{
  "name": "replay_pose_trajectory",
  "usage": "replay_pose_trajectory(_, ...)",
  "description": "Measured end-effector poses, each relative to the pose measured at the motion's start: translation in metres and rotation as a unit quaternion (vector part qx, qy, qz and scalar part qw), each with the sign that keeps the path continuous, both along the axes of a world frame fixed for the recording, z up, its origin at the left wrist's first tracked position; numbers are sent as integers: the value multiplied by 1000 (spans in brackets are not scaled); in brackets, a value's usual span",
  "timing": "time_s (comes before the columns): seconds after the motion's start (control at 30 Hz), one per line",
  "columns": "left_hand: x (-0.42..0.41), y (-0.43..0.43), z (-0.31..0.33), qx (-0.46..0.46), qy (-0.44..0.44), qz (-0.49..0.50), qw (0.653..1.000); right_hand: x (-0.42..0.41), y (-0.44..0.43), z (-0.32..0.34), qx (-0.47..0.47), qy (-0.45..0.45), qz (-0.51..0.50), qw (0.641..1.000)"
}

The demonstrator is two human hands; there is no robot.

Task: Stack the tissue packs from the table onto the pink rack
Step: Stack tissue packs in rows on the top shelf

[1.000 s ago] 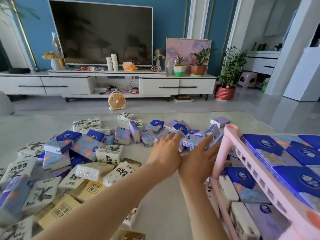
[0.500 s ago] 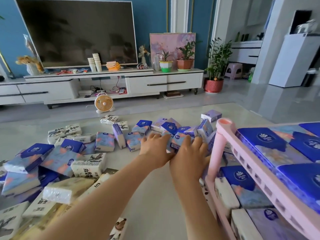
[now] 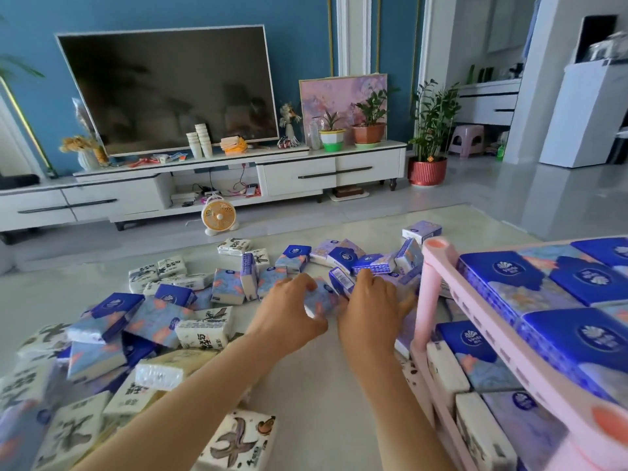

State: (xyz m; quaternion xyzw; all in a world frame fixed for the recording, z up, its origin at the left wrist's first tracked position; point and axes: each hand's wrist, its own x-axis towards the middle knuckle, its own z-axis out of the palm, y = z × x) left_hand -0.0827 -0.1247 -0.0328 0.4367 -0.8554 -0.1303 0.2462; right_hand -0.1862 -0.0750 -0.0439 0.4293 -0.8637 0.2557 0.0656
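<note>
A tissue pack (image 3: 321,299) with a blue and pink pattern sits between the two hands, a little way in from the far edge of the counter (image 3: 323,402). The left hand (image 3: 289,316) curls its fingers over the top of this pack with the thumb below and grips it. The right hand (image 3: 370,305) lies just beside it, palm down, its bent fingers spread over other blue packs towards the rack; whether it grips any of them cannot be told. The pink rack (image 3: 423,300) stands at the right of the counter, its corner post just beside the right hand. Its top shelf carries a row of dark blue packs (image 3: 509,277) lying flat, and the lower shelf packs (image 3: 475,355) sit side by side, some blue, some white. Loose packs (image 3: 102,321) lie scattered and heaped across the left and far parts of the counter, blue ones mixed with white packs with black lettering (image 3: 204,329), several tilted against each other. One white pack (image 3: 238,440) lies at the near edge under the left forearm. Beyond the counter a small orange fan (image 3: 218,215) stands on the floor before a long white cabinet (image 3: 299,171), which carries a large dark television (image 3: 170,90), and a potted plant (image 3: 428,137) stands to its right.
</note>
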Motion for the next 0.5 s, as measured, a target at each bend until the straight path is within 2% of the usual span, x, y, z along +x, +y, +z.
replay_pose_trajectory(0.1, 22, 24, 19, -30, 84, 22, 996, 15, 16, 22, -76, -32, 51, 995)
replay_pose_trajectory(0.2, 50, 57, 48, -79, 138, 15, 987, 43, 48, 56, -194, -71, 160, 965)
replay_pose_trajectory(0.3, 79, 95, 74, -121, 165, 7, 979, 80, 87, 79, -270, -27, 259, 927)
replay_pose_trajectory(0.5, 99, 167, 120, -214, 211, 37, 953, 83, 183, 123, -375, 30, 309, 873)
